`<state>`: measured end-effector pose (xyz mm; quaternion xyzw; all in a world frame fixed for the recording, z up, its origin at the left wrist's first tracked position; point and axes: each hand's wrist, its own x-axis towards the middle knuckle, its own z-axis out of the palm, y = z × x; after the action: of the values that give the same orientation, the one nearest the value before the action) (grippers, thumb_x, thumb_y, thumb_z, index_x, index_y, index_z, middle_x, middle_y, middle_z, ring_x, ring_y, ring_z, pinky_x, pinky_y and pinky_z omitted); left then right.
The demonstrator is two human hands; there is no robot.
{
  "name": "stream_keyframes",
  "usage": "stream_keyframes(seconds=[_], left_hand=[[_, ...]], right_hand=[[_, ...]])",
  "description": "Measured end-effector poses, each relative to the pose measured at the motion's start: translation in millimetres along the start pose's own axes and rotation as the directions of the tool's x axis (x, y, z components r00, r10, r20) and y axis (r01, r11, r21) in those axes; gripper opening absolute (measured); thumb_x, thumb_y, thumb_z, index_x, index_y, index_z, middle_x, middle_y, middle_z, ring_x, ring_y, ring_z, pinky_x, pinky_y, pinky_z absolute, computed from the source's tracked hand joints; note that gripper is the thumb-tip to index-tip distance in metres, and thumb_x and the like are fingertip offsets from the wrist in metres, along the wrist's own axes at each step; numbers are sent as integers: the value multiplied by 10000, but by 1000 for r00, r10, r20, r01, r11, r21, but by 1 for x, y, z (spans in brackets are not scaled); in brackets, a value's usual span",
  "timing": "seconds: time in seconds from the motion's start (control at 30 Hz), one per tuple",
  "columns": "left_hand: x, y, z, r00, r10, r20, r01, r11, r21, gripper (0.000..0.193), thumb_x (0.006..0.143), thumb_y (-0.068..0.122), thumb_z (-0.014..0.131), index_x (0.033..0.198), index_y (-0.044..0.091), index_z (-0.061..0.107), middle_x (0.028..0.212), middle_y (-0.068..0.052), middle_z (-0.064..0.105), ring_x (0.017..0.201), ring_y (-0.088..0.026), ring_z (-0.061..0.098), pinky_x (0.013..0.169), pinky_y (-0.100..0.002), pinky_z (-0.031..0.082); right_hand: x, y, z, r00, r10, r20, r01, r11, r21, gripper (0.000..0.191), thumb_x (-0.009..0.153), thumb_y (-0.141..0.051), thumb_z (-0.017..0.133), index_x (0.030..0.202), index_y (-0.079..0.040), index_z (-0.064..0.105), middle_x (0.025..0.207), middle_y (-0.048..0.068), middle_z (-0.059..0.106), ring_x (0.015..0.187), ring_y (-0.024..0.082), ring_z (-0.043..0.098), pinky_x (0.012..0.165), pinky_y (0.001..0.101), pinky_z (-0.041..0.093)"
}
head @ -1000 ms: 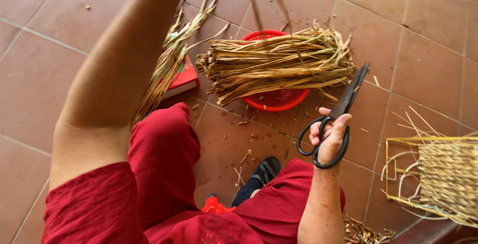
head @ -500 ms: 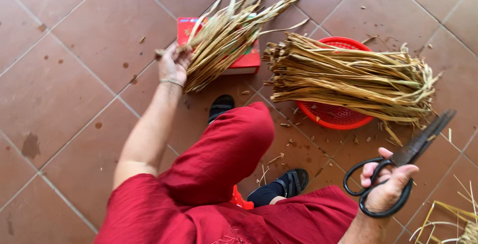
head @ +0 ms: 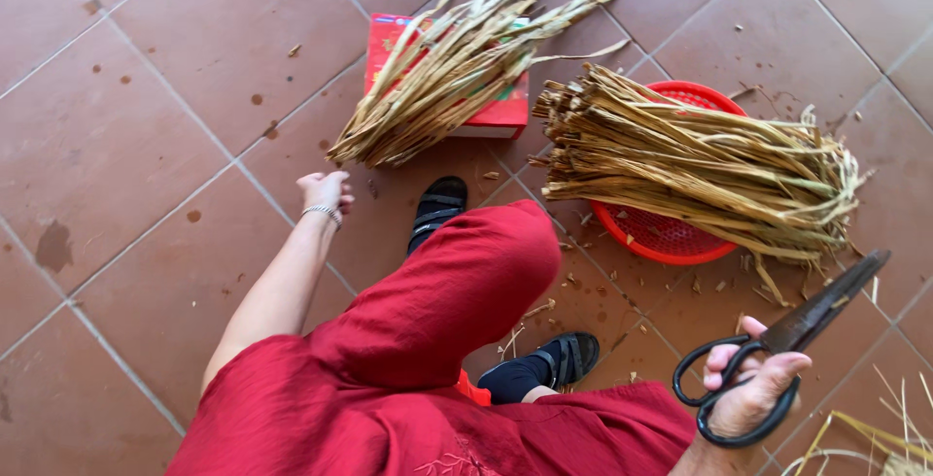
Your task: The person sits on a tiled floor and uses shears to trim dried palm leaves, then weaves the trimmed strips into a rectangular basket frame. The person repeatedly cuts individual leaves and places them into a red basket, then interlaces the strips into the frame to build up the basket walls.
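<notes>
My left hand (head: 325,188) hovers low over the tiled floor, empty, fingers loosely curled, just below the cut ends of a bundle of dry straw stalks (head: 457,63). That bundle lies across a red box (head: 496,112). My right hand (head: 753,393) grips the loops of large black scissors (head: 777,345), blades shut and pointing up to the right. A second, thicker bundle of straw (head: 690,160) rests on a red plastic basket (head: 661,236). My red trousers (head: 437,321) and black sandals (head: 437,206) fill the lower middle.
Terracotta floor tiles (head: 146,136) with dark spots and scattered straw scraps (head: 530,325) lie all around. Part of a woven straw piece with a wire frame (head: 875,442) shows at the bottom right corner.
My left hand has let go of the straw bundle, which now lies on the red box, and the hand has drawn back towards me. The scissors stay in my right hand.
</notes>
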<state>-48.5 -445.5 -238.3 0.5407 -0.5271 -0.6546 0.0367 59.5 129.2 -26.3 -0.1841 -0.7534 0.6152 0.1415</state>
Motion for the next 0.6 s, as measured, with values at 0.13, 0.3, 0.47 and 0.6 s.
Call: stream_keyframes(seconds=[0.13,0.3,0.47,0.6], left_hand=[[-6,14,51,881,403,247,-401,914,-61,320,901,55,661,1192,67,526,743,-38,600,450,-106,504,379,-279,384],[-43,33,212,254,676,692,-926,376,-27,105,970,131,709,1038,61,749,861,-42,716,746,-152,677,682,-316,561],[-95,14,357,61,531,845,-998,38,48,182,885,225,772,1051,151,763,1003,-87,657,941,-277,649,814,-420,535],[-121,4,435,-112,485,867,-934,-349,75,346,797,285,816,1085,129,706,1135,-115,611,1131,-338,546,874,-504,456]], right_hand=[[-2,10,5,994,-91,-57,85,991,-106,785,1098,-667,427,1317,72,574,736,57,572,563,88,471,529,217,377],[22,20,1,980,-197,21,198,960,-197,684,1082,-535,574,1386,77,579,833,38,644,671,50,530,617,187,425],[43,23,-3,986,-163,28,165,954,-251,724,1008,-536,628,1397,71,570,795,26,653,655,36,538,600,180,428],[66,23,-11,986,-164,25,165,959,-230,744,972,-529,660,1389,78,552,813,22,664,682,30,561,606,177,443]])
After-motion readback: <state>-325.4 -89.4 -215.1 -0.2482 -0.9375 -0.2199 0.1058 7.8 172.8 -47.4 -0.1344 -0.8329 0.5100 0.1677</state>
